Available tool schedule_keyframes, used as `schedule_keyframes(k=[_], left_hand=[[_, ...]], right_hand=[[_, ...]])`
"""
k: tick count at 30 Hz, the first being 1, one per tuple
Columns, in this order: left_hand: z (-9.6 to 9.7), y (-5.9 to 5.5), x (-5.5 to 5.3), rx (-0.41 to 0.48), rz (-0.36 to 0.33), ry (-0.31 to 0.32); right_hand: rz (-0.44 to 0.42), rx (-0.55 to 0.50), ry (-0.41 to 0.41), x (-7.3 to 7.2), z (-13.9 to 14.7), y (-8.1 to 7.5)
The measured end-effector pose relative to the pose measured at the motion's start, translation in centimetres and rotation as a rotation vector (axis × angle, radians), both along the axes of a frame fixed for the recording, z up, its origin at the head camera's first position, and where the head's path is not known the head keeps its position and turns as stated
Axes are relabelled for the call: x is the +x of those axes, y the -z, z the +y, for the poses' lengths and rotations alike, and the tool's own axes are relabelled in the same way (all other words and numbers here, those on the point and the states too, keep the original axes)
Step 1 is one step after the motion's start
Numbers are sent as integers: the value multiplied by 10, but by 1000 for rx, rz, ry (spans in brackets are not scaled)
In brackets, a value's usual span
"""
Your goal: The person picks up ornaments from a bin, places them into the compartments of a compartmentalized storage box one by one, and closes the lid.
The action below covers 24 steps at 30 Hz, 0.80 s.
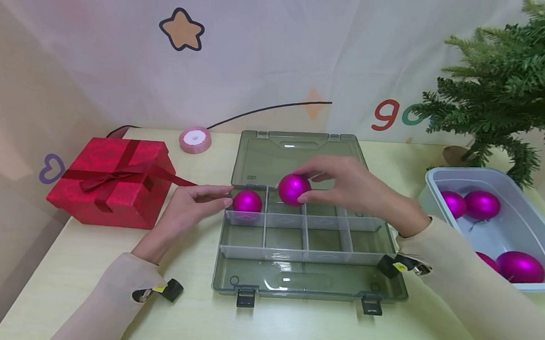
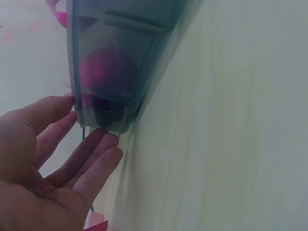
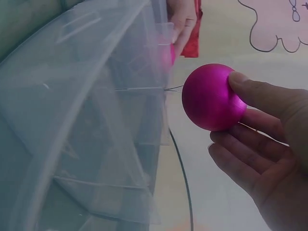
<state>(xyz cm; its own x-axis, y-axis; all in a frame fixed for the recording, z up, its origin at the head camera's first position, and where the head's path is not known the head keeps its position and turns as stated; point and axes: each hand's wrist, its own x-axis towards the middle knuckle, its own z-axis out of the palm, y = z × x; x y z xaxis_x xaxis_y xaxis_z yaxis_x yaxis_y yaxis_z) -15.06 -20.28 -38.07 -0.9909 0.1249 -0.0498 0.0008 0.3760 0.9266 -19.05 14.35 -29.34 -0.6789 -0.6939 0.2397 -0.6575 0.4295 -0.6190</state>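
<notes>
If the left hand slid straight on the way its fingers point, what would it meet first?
The left hand points right, fingertips already at the organizer case wall. Just beyond sits the magenta ball in the far-left compartment. The wall comes first, probably; depth is unclear.

Satin baubles, clear plastic

You see a satin-matt magenta bauble [image 1: 293,188] above a smoky translucent plastic organiser case [image 1: 310,284] on the pale wood-grain tabletop [image 1: 319,329]; the red gift box [image 1: 112,181] looks textured.

- Left sleeve [image 1: 105,300]: cream, long; small black clip with yellow tag at its 3 o'clock cuff
- Right sleeve [image 1: 476,286]: cream; like black clip at 9 o'clock
</notes>
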Motion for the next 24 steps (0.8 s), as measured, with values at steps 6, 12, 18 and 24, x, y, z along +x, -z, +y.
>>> schedule_keyframes(k=[6, 12, 18, 24], left_hand=[[0, 1, 0, 5, 5, 1], [0, 0, 0, -6, -7, -9], [0, 0, -1, -4, -3, -9], [0, 1, -1, -7, 4, -4]], right_hand=[[6, 48, -13, -4, -6, 9], [1, 77, -26, -5, -10, 14], [22, 80, -51, -6, -12, 20], [55, 105, -79, -7, -14, 24]])
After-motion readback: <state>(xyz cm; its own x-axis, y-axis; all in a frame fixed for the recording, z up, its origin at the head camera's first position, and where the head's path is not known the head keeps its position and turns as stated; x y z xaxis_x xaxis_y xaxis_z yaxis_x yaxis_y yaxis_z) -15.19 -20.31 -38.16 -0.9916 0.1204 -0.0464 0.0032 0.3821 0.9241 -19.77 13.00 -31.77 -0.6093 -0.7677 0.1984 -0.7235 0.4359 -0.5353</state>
